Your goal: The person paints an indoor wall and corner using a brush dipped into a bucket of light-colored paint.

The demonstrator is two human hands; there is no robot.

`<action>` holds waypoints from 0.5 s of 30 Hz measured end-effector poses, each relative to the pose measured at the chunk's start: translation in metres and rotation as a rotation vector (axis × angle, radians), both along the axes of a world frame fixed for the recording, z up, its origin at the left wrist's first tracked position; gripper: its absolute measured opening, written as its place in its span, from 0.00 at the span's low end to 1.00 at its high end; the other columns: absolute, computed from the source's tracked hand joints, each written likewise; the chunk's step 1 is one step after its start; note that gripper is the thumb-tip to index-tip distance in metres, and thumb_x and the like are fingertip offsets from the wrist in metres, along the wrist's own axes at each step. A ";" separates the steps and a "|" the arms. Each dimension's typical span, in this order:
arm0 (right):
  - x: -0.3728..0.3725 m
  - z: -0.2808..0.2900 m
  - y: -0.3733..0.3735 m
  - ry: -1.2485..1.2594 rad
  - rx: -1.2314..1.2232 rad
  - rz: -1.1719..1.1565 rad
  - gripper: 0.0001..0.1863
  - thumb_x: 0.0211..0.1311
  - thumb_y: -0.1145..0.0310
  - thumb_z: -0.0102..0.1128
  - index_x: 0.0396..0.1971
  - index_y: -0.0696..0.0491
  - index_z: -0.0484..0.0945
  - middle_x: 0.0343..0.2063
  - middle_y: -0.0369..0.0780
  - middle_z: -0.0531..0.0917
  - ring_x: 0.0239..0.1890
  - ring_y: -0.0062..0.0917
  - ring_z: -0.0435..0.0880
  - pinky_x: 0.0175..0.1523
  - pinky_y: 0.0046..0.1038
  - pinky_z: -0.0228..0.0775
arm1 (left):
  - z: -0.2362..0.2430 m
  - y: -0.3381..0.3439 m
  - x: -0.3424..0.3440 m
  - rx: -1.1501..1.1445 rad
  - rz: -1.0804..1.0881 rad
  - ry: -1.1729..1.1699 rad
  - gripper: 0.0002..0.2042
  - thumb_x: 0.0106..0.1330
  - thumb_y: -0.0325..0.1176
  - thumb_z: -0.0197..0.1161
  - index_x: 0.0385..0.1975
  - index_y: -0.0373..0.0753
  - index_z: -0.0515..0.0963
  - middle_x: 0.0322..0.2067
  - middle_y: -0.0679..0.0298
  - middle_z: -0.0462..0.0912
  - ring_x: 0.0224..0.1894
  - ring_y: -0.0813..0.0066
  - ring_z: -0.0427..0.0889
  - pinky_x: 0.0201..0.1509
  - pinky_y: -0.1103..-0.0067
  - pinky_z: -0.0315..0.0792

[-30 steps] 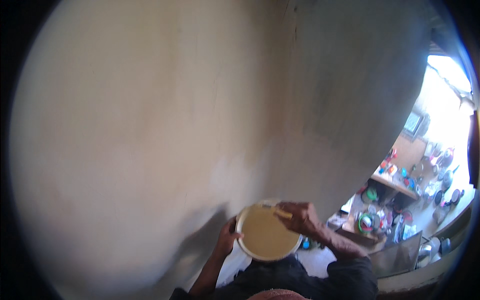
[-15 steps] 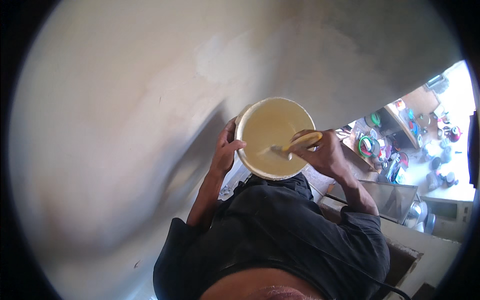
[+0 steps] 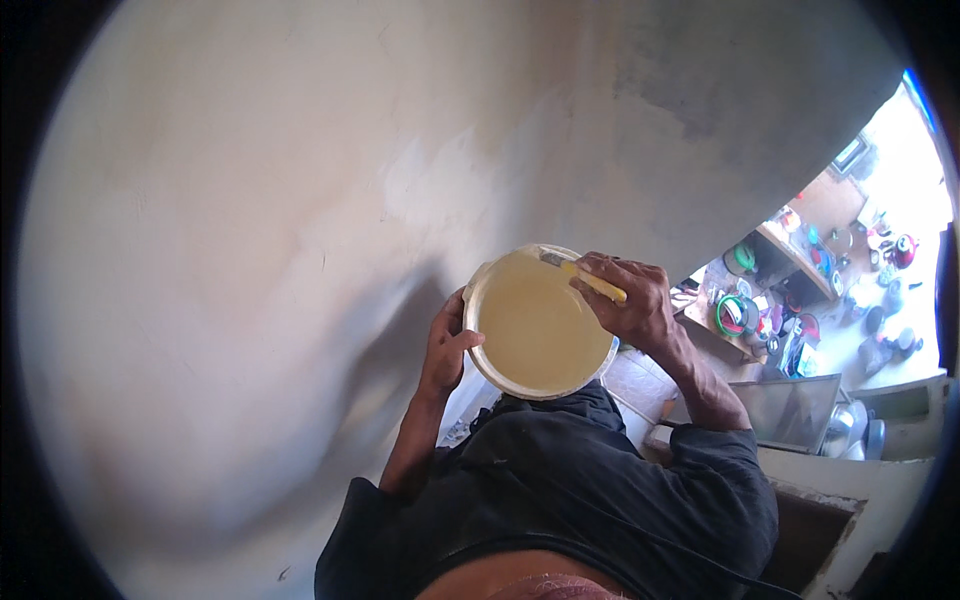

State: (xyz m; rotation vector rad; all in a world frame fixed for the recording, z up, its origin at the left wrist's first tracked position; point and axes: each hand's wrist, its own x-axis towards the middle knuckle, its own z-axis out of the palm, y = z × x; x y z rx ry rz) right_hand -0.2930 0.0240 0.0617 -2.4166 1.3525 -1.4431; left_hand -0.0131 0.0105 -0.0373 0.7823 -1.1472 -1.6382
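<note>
A round white bucket (image 3: 473, 352) is held in front of my body, with pale cream paint (image 3: 540, 330) inside. My left hand (image 3: 447, 345) grips its left side, thumb over the rim and fingers behind the wall. On the far right side, my right hand (image 3: 632, 297) is closed round the yellow handle of a paintbrush (image 3: 598, 283). The brush's metal band and bristle end lie at the bucket's far rim, above the paint. How wet the bristles are is too small to tell.
A patchy pale wall (image 3: 250, 250) fills the left and far side, meeting a greyer wall (image 3: 700, 110) at a corner. Down on the right, a wooden table (image 3: 800, 258) and the floor hold pots, basins and clutter. A framed panel (image 3: 790, 412) stands near my right elbow.
The paintbrush has gone from inside the bucket, near the paint, up to the far rim. The bucket now appears lower in view, and my right hand has turned with the brush.
</note>
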 end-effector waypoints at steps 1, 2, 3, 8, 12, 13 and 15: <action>-0.003 0.005 0.002 0.049 -0.049 -0.008 0.10 0.53 0.73 0.73 0.36 0.57 0.85 0.35 0.45 0.89 0.35 0.34 0.91 0.38 0.31 0.85 | 0.001 0.001 -0.002 -0.001 0.014 -0.001 0.39 0.46 0.24 0.58 0.67 0.29 0.65 0.60 0.55 0.74 0.65 0.64 0.71 0.71 0.72 0.60; -0.006 0.010 0.006 0.095 -0.092 -0.016 0.10 0.53 0.73 0.73 0.35 0.57 0.85 0.35 0.45 0.89 0.35 0.34 0.91 0.38 0.32 0.85 | 0.001 0.002 -0.003 0.003 0.027 -0.005 0.39 0.46 0.24 0.57 0.67 0.29 0.65 0.60 0.55 0.74 0.65 0.64 0.71 0.71 0.71 0.60; -0.007 0.017 0.011 0.074 -0.088 -0.036 0.10 0.52 0.74 0.74 0.35 0.58 0.84 0.35 0.45 0.89 0.35 0.34 0.91 0.39 0.31 0.85 | 0.003 0.004 -0.002 0.012 0.039 -0.016 0.38 0.46 0.24 0.57 0.66 0.29 0.65 0.60 0.55 0.74 0.65 0.64 0.71 0.72 0.72 0.59; -0.008 0.034 0.033 -0.237 0.388 0.016 0.10 0.51 0.77 0.74 0.35 0.59 0.86 0.33 0.44 0.89 0.36 0.29 0.90 0.44 0.29 0.83 | 0.000 0.005 0.005 0.025 0.008 -0.012 0.38 0.47 0.23 0.56 0.67 0.29 0.63 0.62 0.55 0.72 0.68 0.64 0.68 0.74 0.71 0.56; 0.003 0.012 0.037 -0.212 0.642 0.174 0.11 0.53 0.74 0.73 0.36 0.61 0.86 0.31 0.46 0.89 0.31 0.33 0.90 0.40 0.29 0.84 | -0.005 0.003 0.003 0.072 0.053 -0.012 0.39 0.47 0.23 0.56 0.68 0.28 0.61 0.65 0.53 0.70 0.70 0.63 0.65 0.75 0.71 0.53; 0.007 0.008 0.039 -0.223 0.728 0.181 0.11 0.53 0.74 0.73 0.36 0.62 0.86 0.31 0.46 0.89 0.31 0.32 0.90 0.40 0.29 0.84 | -0.003 0.005 0.003 0.075 0.050 -0.017 0.40 0.47 0.23 0.56 0.69 0.28 0.61 0.65 0.53 0.69 0.70 0.63 0.64 0.76 0.71 0.53; 0.011 0.005 0.040 -0.360 0.762 0.222 0.11 0.53 0.74 0.73 0.36 0.63 0.86 0.31 0.46 0.89 0.31 0.31 0.90 0.39 0.29 0.83 | 0.003 0.006 0.001 0.075 0.052 -0.025 0.40 0.47 0.23 0.56 0.69 0.28 0.61 0.65 0.53 0.69 0.70 0.63 0.65 0.75 0.71 0.54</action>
